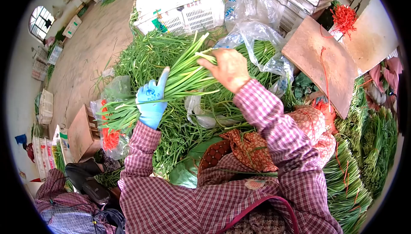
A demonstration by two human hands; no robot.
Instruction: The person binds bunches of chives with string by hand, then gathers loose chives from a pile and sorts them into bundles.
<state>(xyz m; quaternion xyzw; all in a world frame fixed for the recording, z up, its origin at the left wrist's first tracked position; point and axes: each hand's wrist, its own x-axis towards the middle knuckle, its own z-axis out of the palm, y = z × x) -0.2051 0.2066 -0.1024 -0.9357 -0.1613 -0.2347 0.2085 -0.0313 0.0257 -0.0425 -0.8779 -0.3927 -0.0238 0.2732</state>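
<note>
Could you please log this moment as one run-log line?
left hand (blue glove): holding green stalks | right hand (bare): pinching pale stalk ends | beneath: loose greens | beyond: white crate

1 barred window (41,22), pale wall (20,69), brownish floor (92,41)

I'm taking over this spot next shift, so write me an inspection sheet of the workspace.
Surface: loose green stalks heaped thickly, hiding whatever lies beneath; brown floor visible beyond.
Job's things: green bundle held up over the heap, its stalks fanned unevenly.
Clutter: crumpled clear plastic bag beside the white crate; red strands near the left forearm.
Hands: left hand, in a blue glove, grips the bundle; right hand, bare, pinches pale stalk ends.
Cables: no power cable made out; red string hangs across the tilted brown board.
Surroundings: another person at lower left; stacked crates at upper right.
</note>
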